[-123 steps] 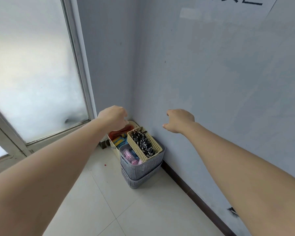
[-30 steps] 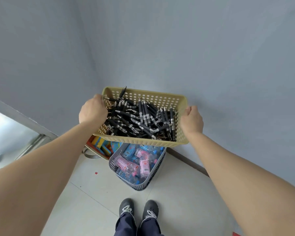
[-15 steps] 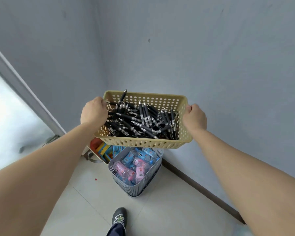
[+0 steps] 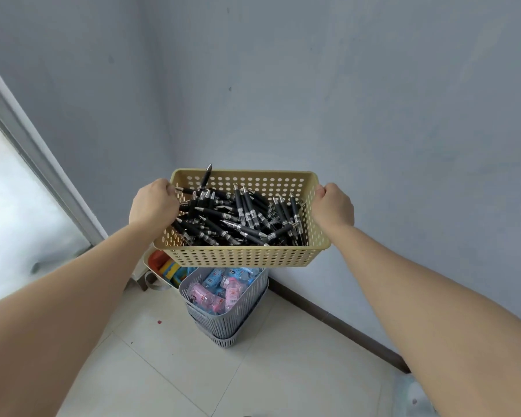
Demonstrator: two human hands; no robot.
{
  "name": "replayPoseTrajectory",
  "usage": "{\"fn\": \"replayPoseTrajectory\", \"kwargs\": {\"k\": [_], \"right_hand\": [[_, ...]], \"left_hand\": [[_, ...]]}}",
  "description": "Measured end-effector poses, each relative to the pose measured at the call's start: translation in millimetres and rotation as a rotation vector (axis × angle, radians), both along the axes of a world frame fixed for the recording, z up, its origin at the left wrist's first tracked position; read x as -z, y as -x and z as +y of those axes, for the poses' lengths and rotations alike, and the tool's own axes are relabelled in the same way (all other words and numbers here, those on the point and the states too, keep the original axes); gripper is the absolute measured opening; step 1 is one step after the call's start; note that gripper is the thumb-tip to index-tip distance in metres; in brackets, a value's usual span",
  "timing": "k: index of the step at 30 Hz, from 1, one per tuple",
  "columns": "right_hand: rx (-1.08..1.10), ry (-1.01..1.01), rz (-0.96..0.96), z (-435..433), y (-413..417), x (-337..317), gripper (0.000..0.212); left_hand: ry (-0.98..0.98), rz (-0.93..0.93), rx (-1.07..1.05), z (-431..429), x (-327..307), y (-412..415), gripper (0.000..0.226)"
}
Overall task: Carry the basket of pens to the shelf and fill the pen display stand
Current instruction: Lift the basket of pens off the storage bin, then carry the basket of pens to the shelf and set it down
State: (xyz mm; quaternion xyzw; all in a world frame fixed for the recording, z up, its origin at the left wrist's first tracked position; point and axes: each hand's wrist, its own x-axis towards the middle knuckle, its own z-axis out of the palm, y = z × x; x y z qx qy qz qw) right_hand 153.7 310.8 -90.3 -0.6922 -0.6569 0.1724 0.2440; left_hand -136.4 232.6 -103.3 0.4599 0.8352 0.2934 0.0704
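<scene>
The left hand (image 4: 154, 206) curls its fingers over the left rim of a beige rectangular plastic basket (image 4: 244, 257) pierced with round holes. The basket is held in the air above a ribbed grey bin (image 4: 232, 320). Slim black pens (image 4: 241, 218) lie jumbled inside. The right hand (image 4: 333, 207) grips the right rim. Two walls meet in a corner close behind, and the smooth tiled floor (image 4: 163, 371) lies open nearer the person.

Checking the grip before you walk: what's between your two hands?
In the head view, the yellow perforated basket spans the gap, with the left hand and right hand gripping its short ends. Loose black pens fill it.
</scene>
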Motion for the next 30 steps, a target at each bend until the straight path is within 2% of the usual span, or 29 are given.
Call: {"fn": "replayPoseTrajectory", "kwargs": {"k": [14,30], "right_hand": [[0.392,-0.023,-0.010,-191.1,-183.9,-11.1,0.029],[0.830,-0.013,-0.092,-409.6,-443.6,-17.5,0.036]], "left_hand": [[0.008,0.010,0.400,-71.4,-11.1,-173.7,0.030],[-0.003,0.015,0.841,-170.7,-6.8,-481.8,0.030]]}}
